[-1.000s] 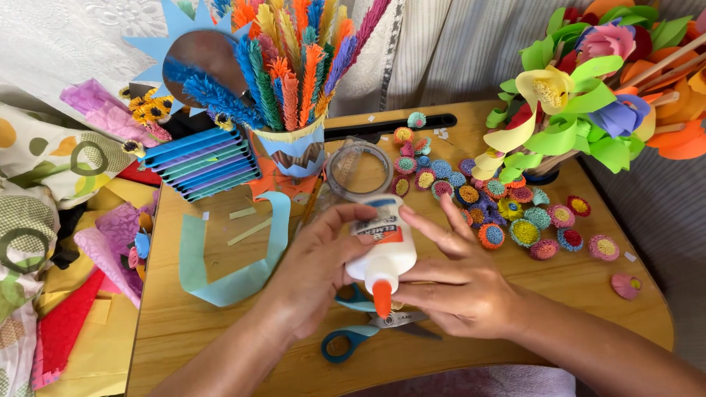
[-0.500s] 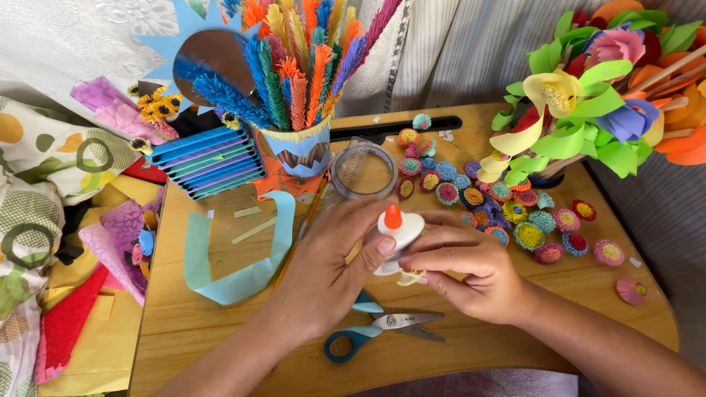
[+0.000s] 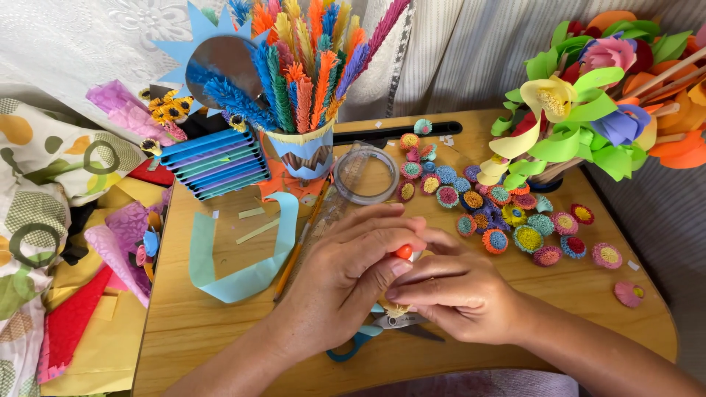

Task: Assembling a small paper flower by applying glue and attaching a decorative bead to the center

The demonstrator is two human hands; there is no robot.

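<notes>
The white plastic glue bottle with the orange nozzle has swung up: a second ago its tip pointed down toward me, now the nozzle points up and slightly away, long axis near upright, body hidden between my hands above the wooden table. I read that as squeezing paused, the cap being handled. My left hand wraps the bottle, thumb and forefinger pinching the orange tip; my right hand cups it from the other side, fingers curled shut around it. Blue-handled scissors lie just beneath
</notes>
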